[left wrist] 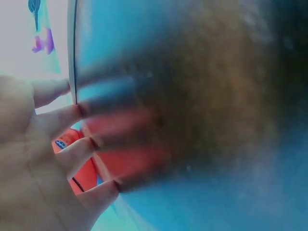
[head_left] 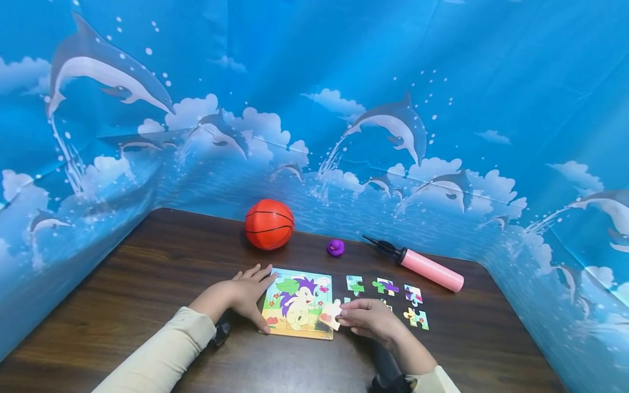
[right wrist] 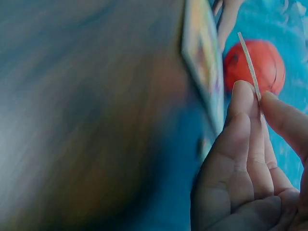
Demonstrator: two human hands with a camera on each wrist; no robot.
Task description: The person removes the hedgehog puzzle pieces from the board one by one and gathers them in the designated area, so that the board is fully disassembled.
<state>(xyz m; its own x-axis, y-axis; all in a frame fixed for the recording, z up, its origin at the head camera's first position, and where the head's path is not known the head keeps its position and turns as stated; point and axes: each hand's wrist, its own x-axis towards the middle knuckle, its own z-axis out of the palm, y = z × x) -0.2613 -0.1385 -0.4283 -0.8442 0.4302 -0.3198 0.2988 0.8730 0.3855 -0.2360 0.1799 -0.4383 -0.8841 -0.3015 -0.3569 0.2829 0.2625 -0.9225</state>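
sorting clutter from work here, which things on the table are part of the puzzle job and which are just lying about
In use:
puzzle board, steadied by the left hand
puzzle piece, pinched by the right hand
loose pieces, right of the board

Lying about:
orange ball
purple duck
pink pump

Puzzle piece tilted over board

Glossy dark wood table, smooth rubbery ball, matt cardboard puzzle board.
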